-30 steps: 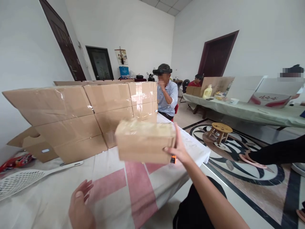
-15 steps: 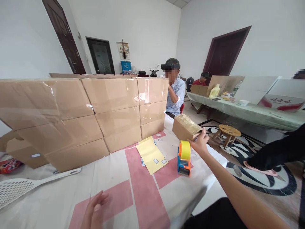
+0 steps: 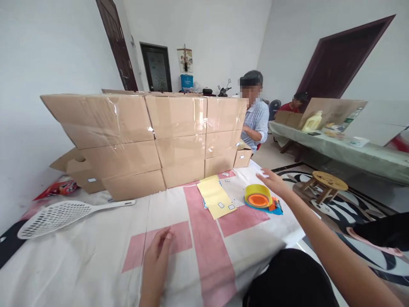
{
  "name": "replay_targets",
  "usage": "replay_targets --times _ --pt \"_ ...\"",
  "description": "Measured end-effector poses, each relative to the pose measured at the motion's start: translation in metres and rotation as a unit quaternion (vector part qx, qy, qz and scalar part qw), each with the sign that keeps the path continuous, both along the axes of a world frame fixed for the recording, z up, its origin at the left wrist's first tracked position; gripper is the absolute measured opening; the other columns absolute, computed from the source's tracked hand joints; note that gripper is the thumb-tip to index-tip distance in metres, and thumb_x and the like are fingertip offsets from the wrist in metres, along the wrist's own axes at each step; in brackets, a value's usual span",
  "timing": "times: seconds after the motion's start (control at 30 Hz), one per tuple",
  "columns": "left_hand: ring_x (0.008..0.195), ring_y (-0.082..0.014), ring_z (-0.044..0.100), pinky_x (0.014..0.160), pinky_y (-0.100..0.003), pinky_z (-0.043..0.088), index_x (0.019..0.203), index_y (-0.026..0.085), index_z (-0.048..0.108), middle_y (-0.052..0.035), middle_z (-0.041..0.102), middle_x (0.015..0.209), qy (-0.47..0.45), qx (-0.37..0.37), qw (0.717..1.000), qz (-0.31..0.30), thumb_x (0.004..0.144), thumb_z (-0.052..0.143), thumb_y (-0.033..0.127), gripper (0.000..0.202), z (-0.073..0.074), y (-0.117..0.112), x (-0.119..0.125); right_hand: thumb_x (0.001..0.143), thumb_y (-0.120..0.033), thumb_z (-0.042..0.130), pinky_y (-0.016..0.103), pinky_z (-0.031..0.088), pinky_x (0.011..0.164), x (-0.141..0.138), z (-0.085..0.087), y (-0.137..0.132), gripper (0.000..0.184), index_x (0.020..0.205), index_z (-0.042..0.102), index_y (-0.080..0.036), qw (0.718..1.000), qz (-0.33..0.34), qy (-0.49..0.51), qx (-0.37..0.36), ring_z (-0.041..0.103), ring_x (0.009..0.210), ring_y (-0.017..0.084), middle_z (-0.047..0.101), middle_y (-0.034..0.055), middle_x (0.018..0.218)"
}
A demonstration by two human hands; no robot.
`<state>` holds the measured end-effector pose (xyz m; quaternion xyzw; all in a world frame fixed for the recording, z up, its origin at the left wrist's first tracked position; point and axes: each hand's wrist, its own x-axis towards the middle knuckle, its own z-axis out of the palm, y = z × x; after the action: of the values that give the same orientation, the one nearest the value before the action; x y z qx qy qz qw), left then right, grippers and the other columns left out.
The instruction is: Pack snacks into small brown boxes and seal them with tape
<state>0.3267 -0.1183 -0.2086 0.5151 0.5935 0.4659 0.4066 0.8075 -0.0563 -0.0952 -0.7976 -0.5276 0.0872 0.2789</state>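
My right hand (image 3: 271,182) is held over the right edge of the table, fingers stretched out and nothing in them. Just left of it a tape dispenser (image 3: 258,197) with a yellow roll lies on its side. Beyond the hand, a small cardboard box (image 3: 243,157) stands against the right end of a taped stack of cardboard boxes (image 3: 182,157). My left hand (image 3: 159,250) rests low over the pink-and-white tablecloth (image 3: 209,256), loosely bent and holding nothing visible. Between the hands lie yellow paper sheets (image 3: 213,195) with small blue-edged labels (image 3: 221,205).
A white slotted skimmer (image 3: 60,216) lies at the left, near a red packet (image 3: 60,187) and another cardboard box (image 3: 83,175). Across the table sits a person (image 3: 255,123). A wooden stool (image 3: 329,181) stands on the floor at right, before a second table (image 3: 335,145).
My right hand has let go of the small box, which now stands farther back against the stack. The tape dispenser has gone from upright to lying down. My view has turned left.
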Motion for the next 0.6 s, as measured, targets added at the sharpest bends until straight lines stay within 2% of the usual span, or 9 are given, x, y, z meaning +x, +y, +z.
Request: replay_targets --times 0.07,0.1,0.2,0.3,0.4,0.6 --pt "0.115 -0.0309 0.062 0.103 -0.047 0.046 0.112 0.022 0.067 -0.0096 0.07 0.117 -0.003 0.009 1.0 -0.009 0.083 0.055 0.067 0.054 0.001 0.0 0.0 0.086 -0.063 0.061 0.041 0.051 0.092 -0.008 -0.012 -0.042 0.074 0.145 0.044 -0.022 0.994 0.061 -0.012 -0.089 0.065 0.111 0.032 0.064 0.0154 0.128" --pt "0.114 -0.0306 0.062 0.103 -0.047 0.045 0.111 0.022 0.067 -0.0095 0.07 0.116 -0.004 0.015 1.0 -0.012 0.084 0.055 0.066 0.053 0.002 0.0 0.0 0.085 -0.062 0.063 0.041 0.051 0.089 -0.013 -0.016 -0.058 0.076 0.146 0.04 -0.022 0.991 0.064 -0.039 -0.108 0.066 0.108 0.033 0.064 0.0159 0.126" --pt "0.112 -0.03 0.063 0.101 -0.045 0.045 0.108 0.021 0.068 -0.0091 0.071 0.113 -0.013 0.028 0.999 -0.017 0.085 0.056 0.063 0.049 0.005 -0.001 0.001 0.09 -0.062 0.056 0.041 0.049 0.08 -0.03 -0.02 -0.078 0.07 0.142 0.037 -0.018 0.985 -0.005 -0.108 -0.135 0.069 0.096 0.033 0.068 0.018 0.112" --pt "0.112 -0.0288 0.063 0.101 -0.043 0.044 0.107 0.022 0.068 -0.0082 0.071 0.113 -0.024 0.028 0.999 -0.019 0.086 0.057 0.058 0.044 0.008 -0.004 0.001 0.086 -0.07 0.057 0.042 0.048 0.079 -0.046 -0.019 -0.065 0.077 0.135 0.039 -0.014 0.979 -0.074 -0.114 -0.155 0.069 0.095 0.036 0.068 0.0195 0.105" --pt "0.111 -0.0284 0.063 0.102 -0.043 0.044 0.106 0.021 0.069 -0.0089 0.071 0.113 -0.041 0.033 0.998 -0.023 0.087 0.057 0.055 0.041 0.011 -0.006 0.002 0.083 -0.074 0.059 0.043 0.049 0.081 -0.058 -0.019 -0.041 0.082 0.13 0.039 -0.009 0.976 -0.133 -0.112 -0.13 0.067 0.102 0.039 0.067 0.0227 0.107" --pt "0.1 -0.0259 0.065 0.091 -0.039 0.049 0.1 0.018 0.069 -0.0099 0.072 0.102 -0.107 0.066 0.992 -0.006 0.084 0.059 0.051 0.038 0.017 -0.01 0.003 0.089 -0.065 0.055 0.043 0.049 0.087 -0.08 -0.011 -0.007 0.076 0.134 0.036 -0.007 0.981 -0.156 -0.092 -0.076 0.064 0.11 0.037 0.06 0.0261 0.12"
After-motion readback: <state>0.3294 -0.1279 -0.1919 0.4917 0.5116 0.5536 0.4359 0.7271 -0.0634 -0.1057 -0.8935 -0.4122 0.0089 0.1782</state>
